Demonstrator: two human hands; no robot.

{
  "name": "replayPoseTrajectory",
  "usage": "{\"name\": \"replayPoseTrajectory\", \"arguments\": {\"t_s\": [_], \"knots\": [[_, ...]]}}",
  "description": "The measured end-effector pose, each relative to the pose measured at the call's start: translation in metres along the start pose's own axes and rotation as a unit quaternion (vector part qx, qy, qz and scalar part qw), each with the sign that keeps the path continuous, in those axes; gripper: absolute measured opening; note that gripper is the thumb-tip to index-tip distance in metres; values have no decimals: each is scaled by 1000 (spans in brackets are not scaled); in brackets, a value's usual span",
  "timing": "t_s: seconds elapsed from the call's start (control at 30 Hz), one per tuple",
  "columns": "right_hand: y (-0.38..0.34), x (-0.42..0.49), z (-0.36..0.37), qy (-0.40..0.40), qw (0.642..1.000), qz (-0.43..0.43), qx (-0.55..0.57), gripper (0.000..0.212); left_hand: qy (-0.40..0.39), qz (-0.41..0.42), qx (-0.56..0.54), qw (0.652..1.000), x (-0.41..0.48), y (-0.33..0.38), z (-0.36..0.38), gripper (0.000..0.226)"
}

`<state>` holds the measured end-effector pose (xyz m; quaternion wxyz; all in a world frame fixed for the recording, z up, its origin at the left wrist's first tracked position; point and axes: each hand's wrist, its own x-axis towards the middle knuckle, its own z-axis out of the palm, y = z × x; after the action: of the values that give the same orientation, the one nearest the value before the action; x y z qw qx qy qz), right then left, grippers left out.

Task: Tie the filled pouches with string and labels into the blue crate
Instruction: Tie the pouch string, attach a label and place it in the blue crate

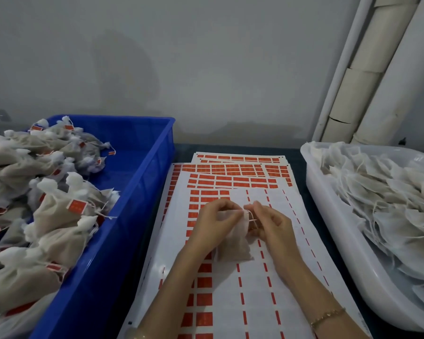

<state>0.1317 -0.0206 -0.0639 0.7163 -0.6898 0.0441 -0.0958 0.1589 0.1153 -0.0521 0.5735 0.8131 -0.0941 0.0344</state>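
Note:
A small filled white pouch [234,243] hangs upright between my hands above the label sheets [230,302]. My left hand [212,225] grips the gathered neck of the pouch. My right hand [271,226] pinches the thin white string [251,217] at the neck, fingers curled. The blue crate [145,172] stands at the left, heaped with several tied pouches [59,211] that carry orange labels.
A white tub [333,231] at the right holds a pile of untied pouches [382,192] with loose strings. Sheets of orange stickers [240,167] cover the dark table between crate and tub. A grey wall and white pipes [367,77] rise behind.

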Motion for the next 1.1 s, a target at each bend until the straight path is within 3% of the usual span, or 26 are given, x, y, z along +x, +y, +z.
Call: {"name": "replayPoseTrajectory", "arguments": {"t_s": [0.43,0.67,0.9,1.0,1.1], "knots": [[3,-3,1,45,975,-127,-175,10,-6,29,-4,1000,-4,2,4,10],[1,-3,5,76,966,-151,-196,4,-20,-24,-115,993,-2,4,5,13],[3,6,-3,122,958,-148,-215,1,-97,-41,-179,978,-3,8,1,13],[2,8,-3,123,964,-125,-199,2,-72,-94,-201,972,5,4,5,13],[-7,11,-10,112,986,-54,-115,10,-56,-208,-198,956,17,1,9,15]]}}
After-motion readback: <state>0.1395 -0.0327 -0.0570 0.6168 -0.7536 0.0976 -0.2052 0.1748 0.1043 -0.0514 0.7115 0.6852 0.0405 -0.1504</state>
